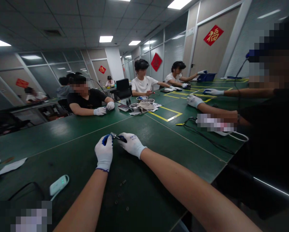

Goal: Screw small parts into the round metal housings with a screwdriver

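Both my hands wear white gloves and meet over the green table (69,138). My left hand (104,152) is closed round the blue handle of a small tool (113,137). My right hand (132,144) pinches the tool's other, darker end, fingers pressed together. A tiny metal part shows between the two hands at the tool's middle. Several small metal rings (122,184) lie on the mat just below my wrists.
A white and mint device (59,184) with a black cable lies at the near left. Paper scraps (11,166) are at the far left. A person's gloved hands and black cables (207,137) are on my right. Metal bowls (141,104) stand further along, where other people sit.
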A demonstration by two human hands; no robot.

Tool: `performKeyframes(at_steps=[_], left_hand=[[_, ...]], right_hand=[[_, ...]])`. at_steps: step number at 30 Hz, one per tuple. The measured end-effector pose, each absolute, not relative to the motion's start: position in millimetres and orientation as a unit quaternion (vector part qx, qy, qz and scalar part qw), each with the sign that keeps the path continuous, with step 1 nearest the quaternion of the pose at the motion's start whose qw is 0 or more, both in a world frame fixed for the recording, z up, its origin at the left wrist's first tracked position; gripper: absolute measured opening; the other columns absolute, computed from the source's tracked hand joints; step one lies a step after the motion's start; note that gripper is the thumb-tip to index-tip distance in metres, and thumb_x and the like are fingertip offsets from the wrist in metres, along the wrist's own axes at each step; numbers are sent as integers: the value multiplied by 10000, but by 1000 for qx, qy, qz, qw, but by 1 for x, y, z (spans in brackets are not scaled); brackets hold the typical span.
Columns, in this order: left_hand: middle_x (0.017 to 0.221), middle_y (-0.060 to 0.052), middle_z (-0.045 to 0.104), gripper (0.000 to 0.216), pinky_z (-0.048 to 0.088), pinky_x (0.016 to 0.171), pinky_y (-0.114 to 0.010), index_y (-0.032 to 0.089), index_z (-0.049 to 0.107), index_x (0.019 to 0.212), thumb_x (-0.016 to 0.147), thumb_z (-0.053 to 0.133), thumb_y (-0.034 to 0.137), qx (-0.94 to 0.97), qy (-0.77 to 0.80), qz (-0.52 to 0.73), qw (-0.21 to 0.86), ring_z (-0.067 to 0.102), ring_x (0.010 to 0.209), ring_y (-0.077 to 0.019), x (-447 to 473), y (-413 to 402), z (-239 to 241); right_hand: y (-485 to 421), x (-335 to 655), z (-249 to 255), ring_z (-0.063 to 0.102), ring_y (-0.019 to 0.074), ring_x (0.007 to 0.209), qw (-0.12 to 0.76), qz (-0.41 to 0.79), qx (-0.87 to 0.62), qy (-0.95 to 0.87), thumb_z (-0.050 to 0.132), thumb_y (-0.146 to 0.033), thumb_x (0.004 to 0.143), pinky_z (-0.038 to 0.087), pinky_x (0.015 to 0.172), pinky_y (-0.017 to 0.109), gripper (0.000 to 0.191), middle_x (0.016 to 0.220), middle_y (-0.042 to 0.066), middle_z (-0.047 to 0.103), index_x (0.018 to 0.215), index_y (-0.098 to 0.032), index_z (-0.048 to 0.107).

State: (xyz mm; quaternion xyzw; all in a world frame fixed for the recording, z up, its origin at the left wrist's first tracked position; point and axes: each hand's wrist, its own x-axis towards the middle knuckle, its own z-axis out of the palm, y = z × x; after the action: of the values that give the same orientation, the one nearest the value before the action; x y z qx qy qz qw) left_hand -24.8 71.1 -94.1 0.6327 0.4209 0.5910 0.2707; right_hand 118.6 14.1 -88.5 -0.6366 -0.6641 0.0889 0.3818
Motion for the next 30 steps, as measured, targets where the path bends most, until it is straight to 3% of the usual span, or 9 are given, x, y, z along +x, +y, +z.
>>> performKeyframes(at_steps=[3, 13, 19, 26, 30], left_hand=[[868, -94, 781, 368, 568, 808, -370, 157, 781, 908, 813, 636, 482, 639, 420, 587, 268, 707, 808, -245, -25, 70, -94], [794, -74, 768, 349, 559, 784, -362, 163, 795, 861, 779, 697, 488, 649, 423, 581, 248, 690, 753, -236, -29, 59, -85], [806, -81, 778, 282, 574, 815, -364, 144, 804, 878, 763, 740, 393, 617, 419, 602, 285, 708, 776, -231, -31, 69, -94], [795, -88, 767, 304, 581, 703, -334, 102, 790, 918, 745, 762, 350, 547, 415, 622, 376, 686, 697, -191, -34, 84, -102], [829, -85, 778, 275, 590, 805, -371, 140, 791, 950, 782, 730, 350, 538, 476, 642, 269, 720, 779, -226, -43, 85, -100]], right_hand=[[14, 120, -88, 713, 258, 1002, 387, 77, -637, -662, 674, -287, 954, 510, 883, 337, 197, 1096, 104, 783, 1130, -219, 733], [12, 118, -87, 723, 244, 995, 341, 20, -626, -701, 509, -284, 1049, 499, 887, 316, 270, 1072, 118, 786, 1095, -190, 758], [13, 119, -90, 723, 218, 993, 368, 31, -636, -678, 675, -305, 967, 522, 871, 296, 215, 1097, 79, 789, 1159, -231, 733], [14, 120, -90, 718, 219, 995, 366, 17, -635, -680, 710, -293, 938, 525, 882, 305, 166, 1080, 73, 789, 1086, -231, 754], [12, 122, -86, 711, 228, 1032, 373, -4, -650, -662, 666, -334, 967, 512, 908, 310, 180, 1102, 88, 783, 1087, -229, 751]])
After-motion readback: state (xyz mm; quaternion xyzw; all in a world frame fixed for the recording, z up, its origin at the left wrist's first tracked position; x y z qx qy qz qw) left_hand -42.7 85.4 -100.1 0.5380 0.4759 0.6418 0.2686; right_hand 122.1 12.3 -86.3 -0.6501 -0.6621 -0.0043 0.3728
